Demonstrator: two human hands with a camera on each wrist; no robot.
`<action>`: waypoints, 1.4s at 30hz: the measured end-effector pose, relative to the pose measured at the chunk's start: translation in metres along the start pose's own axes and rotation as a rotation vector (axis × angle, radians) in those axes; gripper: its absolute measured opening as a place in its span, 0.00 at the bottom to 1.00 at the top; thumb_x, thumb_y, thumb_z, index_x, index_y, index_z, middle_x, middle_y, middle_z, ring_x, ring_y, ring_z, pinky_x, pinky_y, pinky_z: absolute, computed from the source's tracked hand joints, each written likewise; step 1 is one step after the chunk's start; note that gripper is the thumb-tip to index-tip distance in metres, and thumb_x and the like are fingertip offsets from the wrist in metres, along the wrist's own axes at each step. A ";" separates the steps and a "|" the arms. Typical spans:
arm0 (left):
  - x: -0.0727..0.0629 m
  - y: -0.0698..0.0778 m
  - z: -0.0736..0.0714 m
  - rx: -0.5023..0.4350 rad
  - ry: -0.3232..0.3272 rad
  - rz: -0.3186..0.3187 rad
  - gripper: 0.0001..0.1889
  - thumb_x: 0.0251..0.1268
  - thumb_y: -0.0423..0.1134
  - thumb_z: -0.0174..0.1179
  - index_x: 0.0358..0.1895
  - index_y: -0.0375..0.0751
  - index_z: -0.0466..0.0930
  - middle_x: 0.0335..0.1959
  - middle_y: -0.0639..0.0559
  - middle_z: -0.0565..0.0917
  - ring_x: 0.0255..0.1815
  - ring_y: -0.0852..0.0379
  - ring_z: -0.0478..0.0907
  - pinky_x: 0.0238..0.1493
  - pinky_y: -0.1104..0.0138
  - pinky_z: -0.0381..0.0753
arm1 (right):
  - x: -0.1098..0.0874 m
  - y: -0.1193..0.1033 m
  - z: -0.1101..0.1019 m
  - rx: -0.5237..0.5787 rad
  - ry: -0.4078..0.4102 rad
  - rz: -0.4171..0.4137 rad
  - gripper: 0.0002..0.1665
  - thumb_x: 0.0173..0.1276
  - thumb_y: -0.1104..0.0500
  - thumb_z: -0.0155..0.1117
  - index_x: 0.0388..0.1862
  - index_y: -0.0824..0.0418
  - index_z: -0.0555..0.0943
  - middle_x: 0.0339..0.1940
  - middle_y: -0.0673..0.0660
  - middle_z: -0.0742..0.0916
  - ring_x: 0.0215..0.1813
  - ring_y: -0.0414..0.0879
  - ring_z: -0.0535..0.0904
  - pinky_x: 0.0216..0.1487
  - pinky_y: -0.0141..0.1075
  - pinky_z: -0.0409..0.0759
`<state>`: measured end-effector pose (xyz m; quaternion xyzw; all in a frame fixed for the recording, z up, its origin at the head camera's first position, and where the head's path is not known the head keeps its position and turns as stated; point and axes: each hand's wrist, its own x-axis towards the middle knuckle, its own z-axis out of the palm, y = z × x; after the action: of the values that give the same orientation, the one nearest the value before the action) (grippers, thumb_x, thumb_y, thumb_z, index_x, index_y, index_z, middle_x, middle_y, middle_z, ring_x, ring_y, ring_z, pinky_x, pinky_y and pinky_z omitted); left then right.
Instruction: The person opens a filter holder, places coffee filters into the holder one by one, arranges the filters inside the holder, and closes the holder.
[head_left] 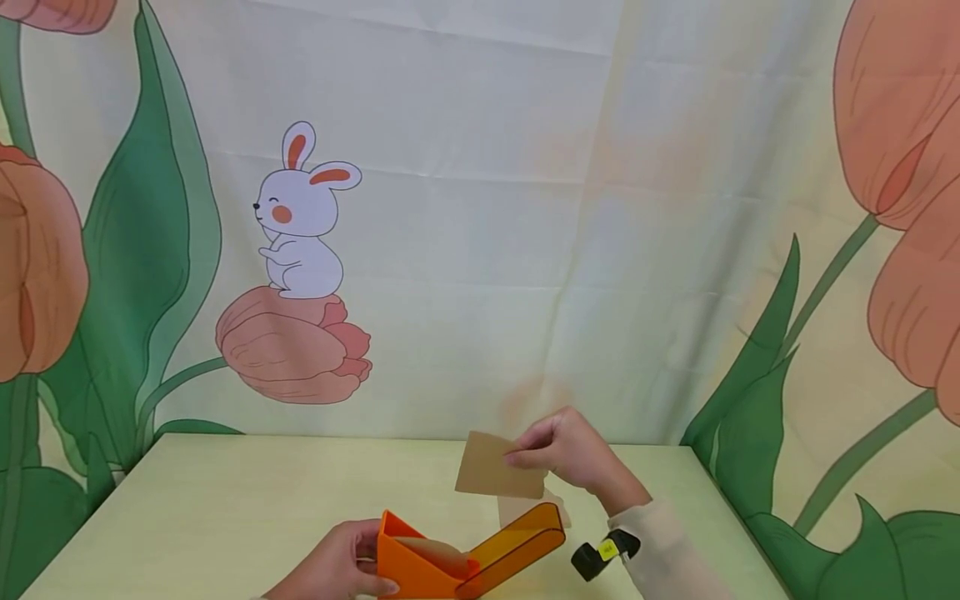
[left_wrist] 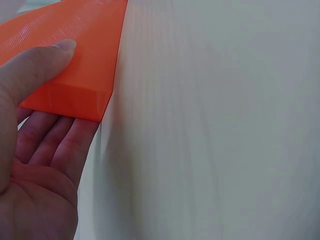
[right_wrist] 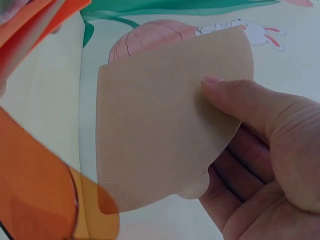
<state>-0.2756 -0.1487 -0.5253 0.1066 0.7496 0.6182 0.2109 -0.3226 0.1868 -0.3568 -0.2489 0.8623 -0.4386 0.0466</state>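
Note:
My right hand point(head_left: 572, 454) pinches a brown paper coffee filter point(head_left: 487, 468) by its edge, thumb on one face. The filter is held up over the table; its crimped seam and a small rounded tab show in the right wrist view. My left hand point(head_left: 330, 560) grips an orange filter holder point(head_left: 405, 571) from the left, with the thumb point(left_wrist: 45, 62) flat on its side. The holder's translucent amber lid point(head_left: 517, 546) is swung open to the right. Brown filters point(head_left: 431, 552) stand inside the holder.
Another brown paper filter point(head_left: 517, 508) lies on the pale table point(head_left: 300, 475), behind the lid and partly hidden by it. A black wrist camera point(head_left: 600, 554) sits at my right sleeve. A printed cloth with a rabbit point(head_left: 303, 225) and tulips hangs behind the table.

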 end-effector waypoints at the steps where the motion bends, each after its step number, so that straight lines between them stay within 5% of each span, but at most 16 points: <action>1: 0.000 0.000 0.000 -0.005 0.000 -0.002 0.35 0.52 0.40 0.77 0.64 0.33 0.76 0.53 0.45 0.87 0.48 0.50 0.85 0.54 0.56 0.89 | 0.000 -0.002 0.001 0.006 -0.003 -0.003 0.09 0.58 0.55 0.81 0.34 0.59 0.93 0.33 0.55 0.93 0.33 0.42 0.85 0.39 0.34 0.86; 17: 0.000 -0.002 0.000 0.003 0.000 0.014 0.34 0.53 0.39 0.77 0.64 0.33 0.75 0.53 0.44 0.87 0.48 0.49 0.85 0.54 0.56 0.89 | -0.001 -0.006 0.030 0.061 -0.067 -0.074 0.05 0.60 0.55 0.80 0.34 0.54 0.94 0.34 0.52 0.93 0.34 0.40 0.84 0.40 0.33 0.85; 42: -0.004 0.001 -0.001 -0.043 -0.025 0.007 0.35 0.54 0.37 0.76 0.67 0.33 0.74 0.56 0.45 0.86 0.51 0.49 0.85 0.56 0.56 0.88 | 0.003 -0.001 0.077 0.056 -0.112 -0.061 0.03 0.61 0.55 0.79 0.32 0.51 0.94 0.31 0.49 0.93 0.32 0.39 0.86 0.38 0.31 0.86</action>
<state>-0.2730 -0.1510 -0.5235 0.1123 0.7331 0.6336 0.2202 -0.3021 0.1282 -0.4030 -0.2980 0.8377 -0.4490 0.0885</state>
